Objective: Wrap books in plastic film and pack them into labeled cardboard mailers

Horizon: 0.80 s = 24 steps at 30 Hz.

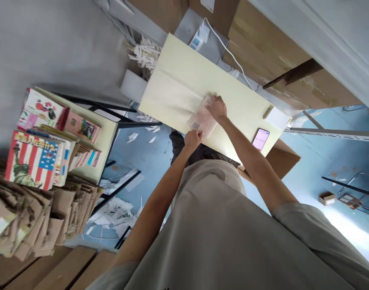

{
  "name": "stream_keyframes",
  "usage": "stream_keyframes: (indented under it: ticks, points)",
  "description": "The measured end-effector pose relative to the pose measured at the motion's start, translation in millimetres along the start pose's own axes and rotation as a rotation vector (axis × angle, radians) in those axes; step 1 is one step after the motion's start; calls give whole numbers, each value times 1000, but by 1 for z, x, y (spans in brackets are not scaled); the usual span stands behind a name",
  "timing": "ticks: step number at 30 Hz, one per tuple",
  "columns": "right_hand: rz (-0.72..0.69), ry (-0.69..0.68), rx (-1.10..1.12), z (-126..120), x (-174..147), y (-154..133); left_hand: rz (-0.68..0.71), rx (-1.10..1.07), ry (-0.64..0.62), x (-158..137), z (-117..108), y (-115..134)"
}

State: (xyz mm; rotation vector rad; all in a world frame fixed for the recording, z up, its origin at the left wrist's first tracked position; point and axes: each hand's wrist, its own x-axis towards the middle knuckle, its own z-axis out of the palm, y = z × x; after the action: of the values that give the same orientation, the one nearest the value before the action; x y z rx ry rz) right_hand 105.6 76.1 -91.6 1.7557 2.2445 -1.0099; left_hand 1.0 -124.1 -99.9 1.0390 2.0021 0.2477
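A flat, pale pink book [204,121] lies on the cream table [178,60], with a small pale label patch near its left edge. It seems to be covered by clear, shiny film, which stretches away to the left over the tabletop. My left hand [194,140] is closed at the near left corner, fingers pinched on the film's edge. Across the far right part of the book is my right hand [217,108], its fingers curled and pressed on the film. The fingertips of both hands are partly hidden or blurred.
A lit phone [261,140] and a white box [277,117] sit at the table's right end. Behind are a power strip [199,37] and large cartons [272,48]. Stacked books [36,157] and folded cardboard [60,205] stand left. Paper scraps [114,213] litter the floor.
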Motion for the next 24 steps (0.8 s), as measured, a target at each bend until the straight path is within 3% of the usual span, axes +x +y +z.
stream_keyframes:
  ticks: [4,8,13,16,21,24]
  points:
    - [-16,94,61,13,-44,0,210,19,159,39,-37,-8]
    - [54,137,90,23,-94,6,408,110,38,67,-70,-8]
    - [149,8,207,30,-132,6,411,309,-96,53,-93,-3]
    - [158,14,203,26,-141,-3,408,410,-143,45,-106,5]
    - [160,258,186,-15,-144,-28,533,437,-179,63,-134,47]
    - [137,487,157,-69,-139,-45,793,296,-114,80,-161,98]
